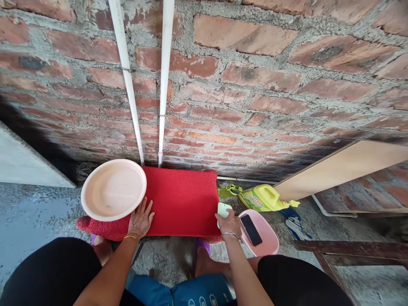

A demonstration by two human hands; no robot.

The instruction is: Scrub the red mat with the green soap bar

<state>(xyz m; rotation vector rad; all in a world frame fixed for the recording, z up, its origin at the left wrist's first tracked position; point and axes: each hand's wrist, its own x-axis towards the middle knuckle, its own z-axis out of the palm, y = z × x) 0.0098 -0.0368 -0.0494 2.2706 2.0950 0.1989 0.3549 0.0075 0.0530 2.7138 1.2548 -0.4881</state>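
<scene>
A red fluffy mat [181, 202] lies spread out in front of me, its edges hanging down. My left hand [141, 221] rests flat on its left part, fingers spread, just beside the rim of a pale pink basin [114, 187]. The basin sits on the mat's left end, with what looks like a little water in it. At the mat's right edge, my right hand [230, 223] is closed around a pale green rounded object [223, 208]; its exact kind is unclear. Close to that hand, a small pink tub [268, 238] holds a dark flat rectangular object [251, 230].
A yellow detergent jug [263, 198] lies tilted on the floor by a yellow-green bottle [230, 191]. Two white pipes [164, 85] run down the brick wall [242, 93]. A wooden board [347, 170] leans at right, above a dark wooden bar [350, 250] and a blue-and-white slipper [296, 227].
</scene>
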